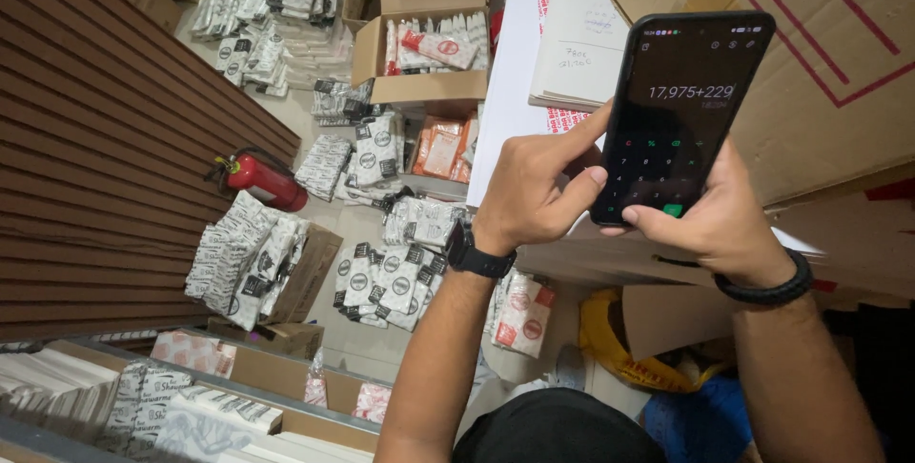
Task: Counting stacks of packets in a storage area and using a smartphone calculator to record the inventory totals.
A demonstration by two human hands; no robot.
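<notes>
Left hand [538, 191] curled around phone [679, 115], thumb on keys | right hand [710, 220] cupped its lower edge, fingers closed beneath | phone stood upright before cartons [829, 63] and notepad [581, 34] | beyond, packets [386, 277], extinguisher [262, 180], open box [424, 39] crowded floor; narrow bare strip by slatted wall [105, 158].

Both hands hold a black smartphone [681, 115], left hand [538, 187] on its left edge, right hand [715, 220] beneath it; a red fire extinguisher [262, 180] lies well left of the smartphone.
</notes>
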